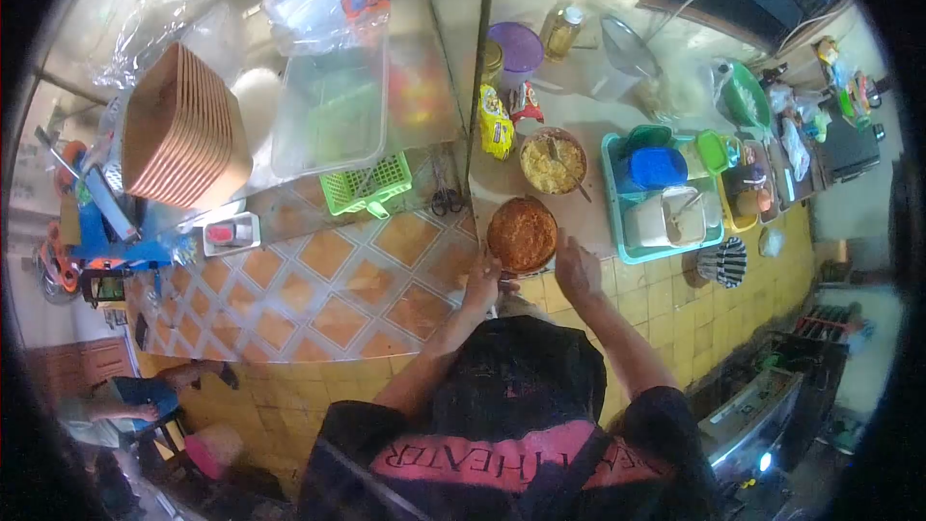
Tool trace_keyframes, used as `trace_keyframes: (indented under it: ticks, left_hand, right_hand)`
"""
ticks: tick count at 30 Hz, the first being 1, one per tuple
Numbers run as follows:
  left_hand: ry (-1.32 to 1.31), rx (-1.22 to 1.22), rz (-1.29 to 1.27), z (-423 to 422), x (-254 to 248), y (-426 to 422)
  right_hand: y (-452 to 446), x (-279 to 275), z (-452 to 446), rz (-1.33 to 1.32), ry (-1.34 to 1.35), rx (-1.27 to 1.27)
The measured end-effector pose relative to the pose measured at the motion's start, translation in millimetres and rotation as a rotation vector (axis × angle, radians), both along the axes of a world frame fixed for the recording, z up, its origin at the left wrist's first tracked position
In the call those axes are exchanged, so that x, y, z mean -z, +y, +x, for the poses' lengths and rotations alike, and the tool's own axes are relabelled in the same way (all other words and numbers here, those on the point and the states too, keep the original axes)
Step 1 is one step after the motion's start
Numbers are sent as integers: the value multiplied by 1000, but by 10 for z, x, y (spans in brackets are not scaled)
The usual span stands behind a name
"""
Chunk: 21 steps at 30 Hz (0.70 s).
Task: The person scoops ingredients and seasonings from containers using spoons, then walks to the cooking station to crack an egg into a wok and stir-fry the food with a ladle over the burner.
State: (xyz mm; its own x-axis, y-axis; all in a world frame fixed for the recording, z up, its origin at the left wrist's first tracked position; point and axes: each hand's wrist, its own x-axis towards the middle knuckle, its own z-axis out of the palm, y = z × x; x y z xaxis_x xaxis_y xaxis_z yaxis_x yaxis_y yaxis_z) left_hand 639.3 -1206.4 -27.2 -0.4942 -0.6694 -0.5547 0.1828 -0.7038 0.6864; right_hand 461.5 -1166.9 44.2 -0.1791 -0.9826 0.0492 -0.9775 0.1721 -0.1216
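A round bowl of reddish-orange food [522, 233] sits near the front edge of the counter. At its lower left rim is my left hand [482, 285], the fingers closed on the bowl's edge. My right hand [579, 272] is closed just right of the same bowl; whatever it holds is too small or hidden to make out. Behind stands a second bowl of pale yellow crumbly food [552, 160], a spoon [567, 166] resting in it. Yellow and red packets [496, 123] lie to its left.
A turquoise basket [617, 222] with blue- and green-lidded tubs stands to the right. On the left are a green basket [367, 183], scissors [446, 199], a clear plastic box [328, 111] and stacked brown paper trays [183, 130]. Another person [121, 400] sits at lower left.
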Motion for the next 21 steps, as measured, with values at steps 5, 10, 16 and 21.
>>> trace_keyframes:
  ticks: [5, 10, 16, 21]
  left_hand:
    - [-96, -58, 17, -69, 149, 17]
    - [-40, -116, 39, -92, 158, 31]
    - [38, -139, -1, -90, 164, 40]
    - [11, -154, 30, -84, 134, 40]
  right_hand:
    - [25, 106, 195, 6, -44, -122]
    - [121, 228, 303, 125, -13, -141]
    - [142, 133, 281, 196, -86, -210]
    - [-16, 25, 232, 108, -44, -142]
